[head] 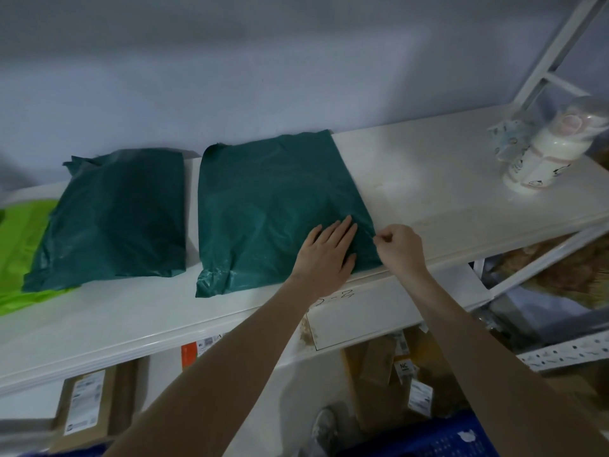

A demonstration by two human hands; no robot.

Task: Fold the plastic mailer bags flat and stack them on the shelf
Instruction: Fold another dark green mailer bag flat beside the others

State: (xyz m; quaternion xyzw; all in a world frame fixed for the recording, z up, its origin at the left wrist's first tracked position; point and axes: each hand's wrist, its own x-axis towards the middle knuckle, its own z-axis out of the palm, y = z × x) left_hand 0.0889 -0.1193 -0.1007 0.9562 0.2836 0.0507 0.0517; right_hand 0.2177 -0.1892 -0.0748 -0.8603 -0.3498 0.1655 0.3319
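Two dark green plastic mailer bags lie side by side on the white shelf (428, 179). The right mailer (273, 206) lies spread out in the middle of the shelf. My left hand (324, 255) presses flat on its near right corner, fingers apart. My right hand (400, 245) pinches the bag's right edge between thumb and fingers. The left mailer (115, 216) lies folded, overlapping a bright green bag (19, 245) at the far left edge.
A white cup-like stack in clear wrap (540, 153) stands at the shelf's right end beside the white upright frame (557, 47). Below the shelf sit cardboard parcels with labels (85, 397) and a blue crate (438, 440). The wall is right behind the shelf.
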